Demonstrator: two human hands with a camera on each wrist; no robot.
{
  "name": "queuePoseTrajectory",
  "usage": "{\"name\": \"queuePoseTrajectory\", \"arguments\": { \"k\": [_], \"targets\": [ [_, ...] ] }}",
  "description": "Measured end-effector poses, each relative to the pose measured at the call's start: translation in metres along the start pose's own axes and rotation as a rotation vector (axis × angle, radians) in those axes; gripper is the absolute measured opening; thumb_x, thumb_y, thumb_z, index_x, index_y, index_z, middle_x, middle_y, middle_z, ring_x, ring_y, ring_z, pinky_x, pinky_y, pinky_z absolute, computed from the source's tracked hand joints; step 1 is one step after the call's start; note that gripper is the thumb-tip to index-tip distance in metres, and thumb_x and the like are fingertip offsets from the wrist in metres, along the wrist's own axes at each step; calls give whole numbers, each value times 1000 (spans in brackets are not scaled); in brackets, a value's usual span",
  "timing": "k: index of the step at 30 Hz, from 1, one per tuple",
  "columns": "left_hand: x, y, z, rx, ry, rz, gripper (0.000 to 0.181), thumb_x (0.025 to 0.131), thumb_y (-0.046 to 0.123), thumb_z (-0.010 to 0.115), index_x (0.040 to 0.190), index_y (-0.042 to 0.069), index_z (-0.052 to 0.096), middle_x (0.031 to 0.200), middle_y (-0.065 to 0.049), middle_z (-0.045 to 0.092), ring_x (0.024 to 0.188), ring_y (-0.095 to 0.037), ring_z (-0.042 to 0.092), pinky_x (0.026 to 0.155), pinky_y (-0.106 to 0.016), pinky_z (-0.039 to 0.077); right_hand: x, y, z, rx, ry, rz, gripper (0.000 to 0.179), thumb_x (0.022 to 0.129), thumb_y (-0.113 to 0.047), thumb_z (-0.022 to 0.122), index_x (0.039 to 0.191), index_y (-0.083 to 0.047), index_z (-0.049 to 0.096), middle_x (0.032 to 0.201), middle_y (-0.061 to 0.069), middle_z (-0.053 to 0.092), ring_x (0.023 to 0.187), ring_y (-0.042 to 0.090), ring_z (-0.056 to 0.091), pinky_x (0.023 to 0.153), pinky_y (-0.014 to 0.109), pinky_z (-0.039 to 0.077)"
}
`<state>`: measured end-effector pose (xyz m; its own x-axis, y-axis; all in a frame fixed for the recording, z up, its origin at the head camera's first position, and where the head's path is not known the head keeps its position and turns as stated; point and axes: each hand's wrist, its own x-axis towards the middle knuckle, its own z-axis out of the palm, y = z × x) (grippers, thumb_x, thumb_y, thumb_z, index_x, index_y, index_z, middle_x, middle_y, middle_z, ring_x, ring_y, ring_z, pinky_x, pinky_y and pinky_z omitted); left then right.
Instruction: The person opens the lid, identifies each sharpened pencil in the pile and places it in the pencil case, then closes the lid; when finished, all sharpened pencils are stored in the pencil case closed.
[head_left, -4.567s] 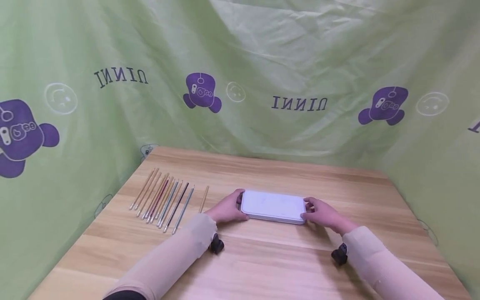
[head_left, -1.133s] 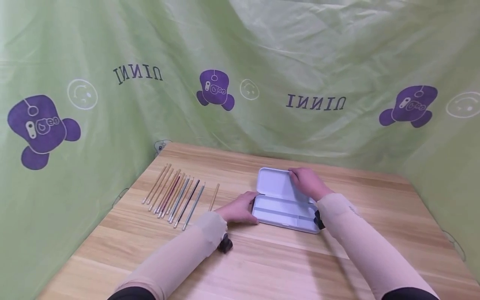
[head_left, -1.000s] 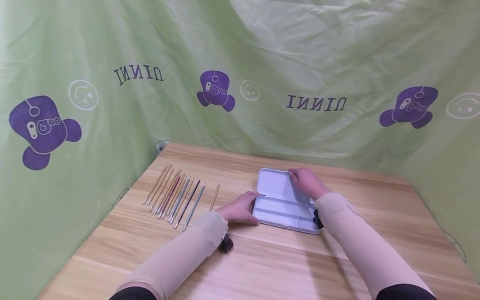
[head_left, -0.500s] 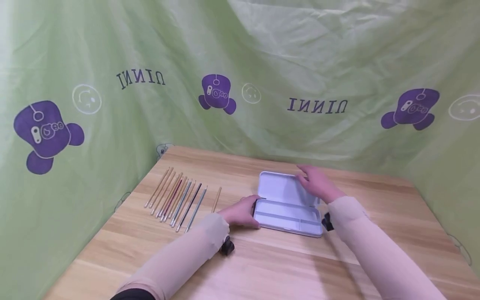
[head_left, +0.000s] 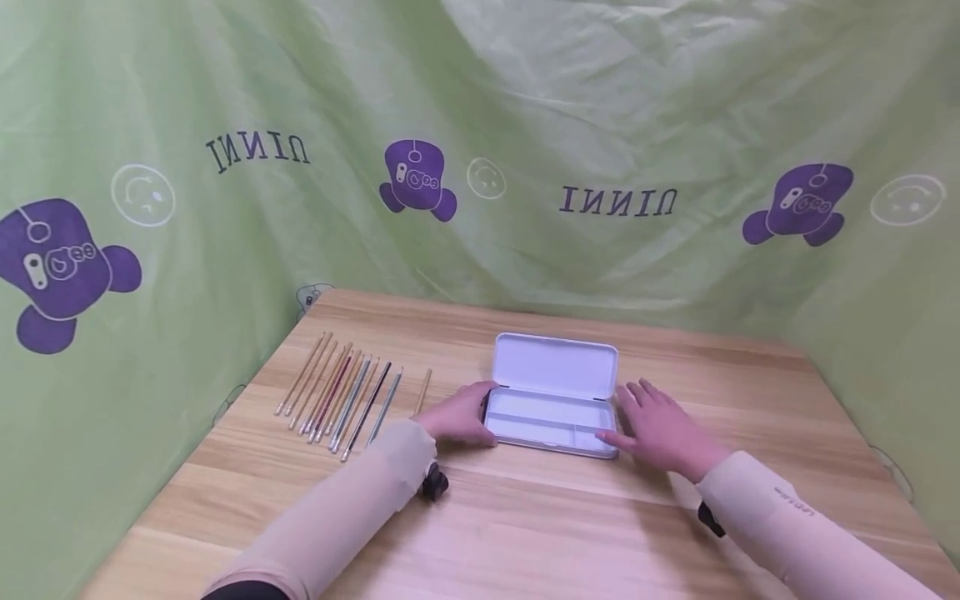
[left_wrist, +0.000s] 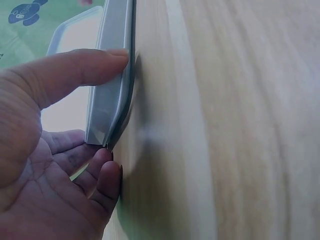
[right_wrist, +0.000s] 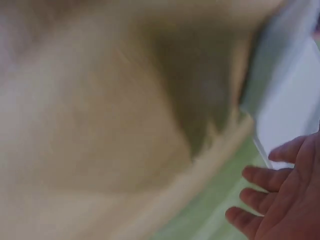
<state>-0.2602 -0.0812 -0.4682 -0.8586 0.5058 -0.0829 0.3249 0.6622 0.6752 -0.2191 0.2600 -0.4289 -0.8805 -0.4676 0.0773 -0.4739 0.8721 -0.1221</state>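
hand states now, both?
Left hand: holding the left end of the open case.
Right hand: open, fingers spread, holding nothing, at the case's right end.

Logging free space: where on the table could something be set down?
Bare table lies between the sleeves, before the open case, and right of the right hand. Crowded: left side, with pencils beside the left hand.
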Motion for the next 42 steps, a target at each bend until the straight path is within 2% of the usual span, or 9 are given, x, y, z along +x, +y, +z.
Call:
{"name": "queuePoseTrajectory", "arguments": {
  "k": [4,10,17,24,27,31,35,38,42],
  "targets": [
    [-4,3,-5,-17,-4,8,94,71,11,90,151,-4,42,144,-21,53,132,-36,49,116,-49,37,-3,-8,16,-12,-9,10,91,95,-60,64,144,14,44,143,41,45,136,61,38,110,70,34],
    [-6,1,-6,-19,8,8,95,70,11,91,151,-3,43,145,-21,53,133,-37,48,116,-50,36,-1,-13,29,1,-60,47,100,99,-65,54,150,18,33,151,44,34,142,60,28,113,72,26],
    [-7,5,-8,-11,10,-1,96,72,9,90,153,-4,40,148,-22,51,135,-38,46,118,-50,34,-2,-19,30,59,-78,77,97,101,-60,54,150,20,30,151,45,32,141,62,28,112,74,25],
    [-9,6,-9,-22,19,6,94,71,10,91,151,-4,43,146,-21,53,134,-37,48,117,-49,35,-2,-19,30,54,-111,85,97,102,-59,51,150,21,27,153,44,30,142,61,26,113,75,22],
    [-13,4,-12,-26,35,-9,97,71,14,93,151,-5,42,149,-23,50,137,-39,47,118,-51,34,-4,-17,31,63,-134,80,99,102,-63,47,150,22,25,154,44,28,143,61,24,113,75,19],
    [-21,1,-24,-29,88,-65,100,74,20,91,154,-7,37,152,-26,46,139,-41,46,117,-52,36,-3,-15,34,56,-148,76,103,102,-68,40,152,21,23,155,43,26,145,60,22,114,75,17],
    [-29,-2,-42,-84,157,-124,93,80,18,87,154,-7,38,146,-28,52,133,-42,51,111,-54,43,-1,-13,36,54,-138,69,104,102,-70,36,152,20,23,155,43,27,145,60,22,115,75,16],
    [-35,-9,-59,-160,210,-158,87,83,15,84,153,-8,38,142,-29,53,130,-43,52,108,-54,45,-2,-13,37,54,-132,68,105,102,-70,38,151,21,24,154,44,28,144,61,22,114,75,16],
    [-45,-28,-85,-292,283,-193,84,88,13,79,154,-9,33,144,-30,49,132,-44,48,110,-53,43,-1,-12,42,34,-115,63,101,102,-67,42,151,21,25,154,43,29,144,60,23,115,75,17]
  ]
}}
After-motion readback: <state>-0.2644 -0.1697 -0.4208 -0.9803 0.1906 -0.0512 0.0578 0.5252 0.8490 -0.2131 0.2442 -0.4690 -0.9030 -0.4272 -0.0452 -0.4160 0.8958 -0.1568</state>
